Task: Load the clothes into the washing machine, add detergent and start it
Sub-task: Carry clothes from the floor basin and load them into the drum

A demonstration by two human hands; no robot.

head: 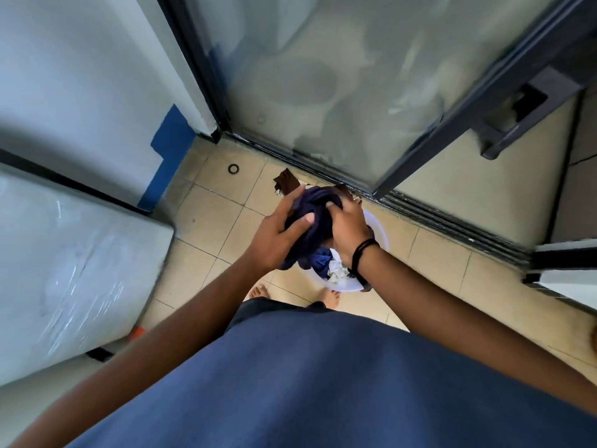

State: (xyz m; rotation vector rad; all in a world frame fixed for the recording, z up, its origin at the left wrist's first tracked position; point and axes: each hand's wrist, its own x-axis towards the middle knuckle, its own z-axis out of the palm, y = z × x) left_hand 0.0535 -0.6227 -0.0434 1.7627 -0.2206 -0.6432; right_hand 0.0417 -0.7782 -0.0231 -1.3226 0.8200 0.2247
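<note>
Both hands, left hand [277,234] and right hand [347,231], have fingers closed around a soft, light dark garment [315,215] bunched above the basin [379,232]; gather trailing folds.

My left hand [277,236] and right hand [347,232] cover much of the dark bundle of clothes [315,221], so I cannot tell how many garments it holds. The bundle and my right wrist hide most of the white basin [379,232] below; only part of its rim and a few scraps of cloth inside show. My shirt [323,383] blocks my legs, leaving just the toes [258,291] visible. The frosted door [339,76] blurs whatever stands behind it into vague shapes. The white appliance [64,270] at my left is cut off by the frame edge, and I cannot tell what it is.
</note>
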